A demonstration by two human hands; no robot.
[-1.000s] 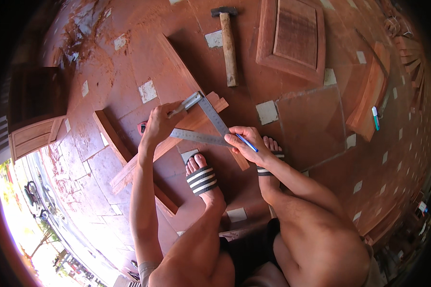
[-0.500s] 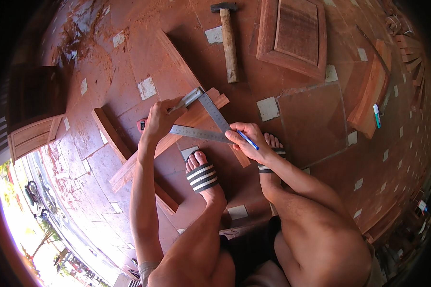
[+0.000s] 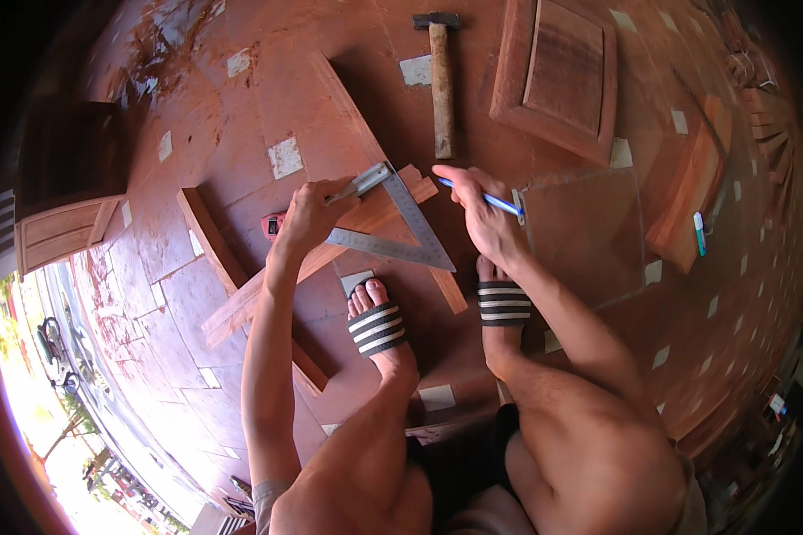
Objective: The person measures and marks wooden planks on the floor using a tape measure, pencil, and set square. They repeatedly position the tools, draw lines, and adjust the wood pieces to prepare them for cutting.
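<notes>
My left hand [image 3: 308,216] is closed on the handle of a metal set square [image 3: 416,223], whose ruled blades form a triangle. The square lies over a wooden strip [image 3: 245,312] that runs diagonally and crosses a second strip [image 3: 346,102]. My right hand [image 3: 489,230], off to the right and apart from the square, grips a blue pen [image 3: 506,204] with the index finger stretched forward. Beside my left hand sits a red tape measure [image 3: 271,226]. A third strip [image 3: 207,234] lies under the diagonal one, on the left.
A hammer [image 3: 443,94] lies beyond my hands, left of a framed wooden panel [image 3: 564,76]. Further right are wooden boards [image 3: 687,201] and a capped marker [image 3: 699,234]. My sandalled feet [image 3: 376,325] stand just behind the strips. Panelled woodwork [image 3: 67,234] is at the far left.
My right hand has let go of the square's near corner and moved up and right with the pen. My left hand still holds the square. The view has shifted slightly.
</notes>
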